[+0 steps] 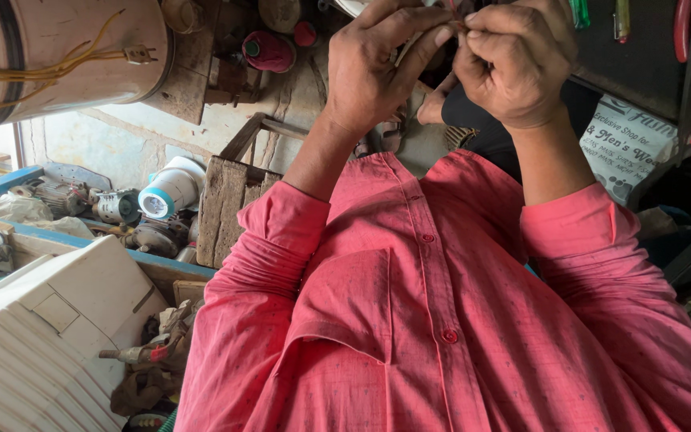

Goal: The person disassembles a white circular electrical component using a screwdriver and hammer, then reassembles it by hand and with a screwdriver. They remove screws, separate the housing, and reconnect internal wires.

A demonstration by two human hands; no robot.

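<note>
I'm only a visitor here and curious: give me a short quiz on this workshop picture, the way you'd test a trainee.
1. True or false: the left hand and the right hand are raised, fingertips pinching together on a small thin item.
2. What colour is the person's long-sleeved buttoned shirt? A) blue B) pink-red C) white
3. Fill in: the thin yellow wires lie across a big cream-coloured, rounded ____.

Key: 1 true (the item is too small to identify); 2 B; 3 drum.
</note>
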